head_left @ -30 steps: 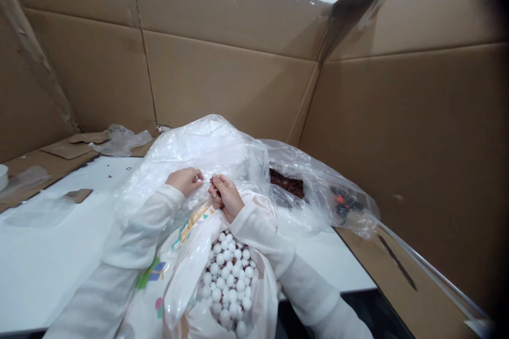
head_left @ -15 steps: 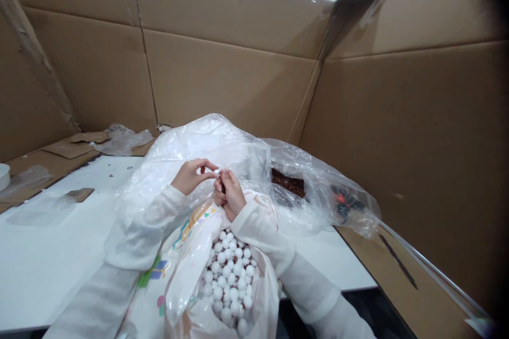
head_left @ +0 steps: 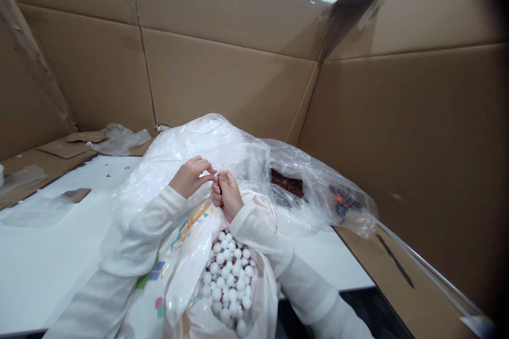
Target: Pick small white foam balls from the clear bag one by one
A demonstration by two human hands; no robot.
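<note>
My left hand (head_left: 192, 177) is closed in a pinch, its thumb and forefinger meeting the fingertips of my right hand (head_left: 228, 195). The right fingers are curled in, with the thumb pressed on them. Something small is between the two hands, a dark bit showing at the right fingers, but the fingers hide most of it. Just below them an open white plastic bag (head_left: 181, 296) with coloured prints holds many small white balls (head_left: 230, 280), with reddish-brown bits between them. Behind the hands lies a large clear plastic bag (head_left: 199, 135) with white material inside.
Under the clear plastic, a dark brown piece (head_left: 287, 183) and a black-and-red object (head_left: 345, 202) show at right. Cardboard walls (head_left: 226, 79) surround the white table (head_left: 51, 270). Cardboard scraps (head_left: 77, 195) and thin plastic lie at left; a dark strip (head_left: 395, 262) lies at right.
A small white ball seen between my fingertips is now mostly hidden by them. Both hands have shifted only slightly, and the whole view has moved a little.
</note>
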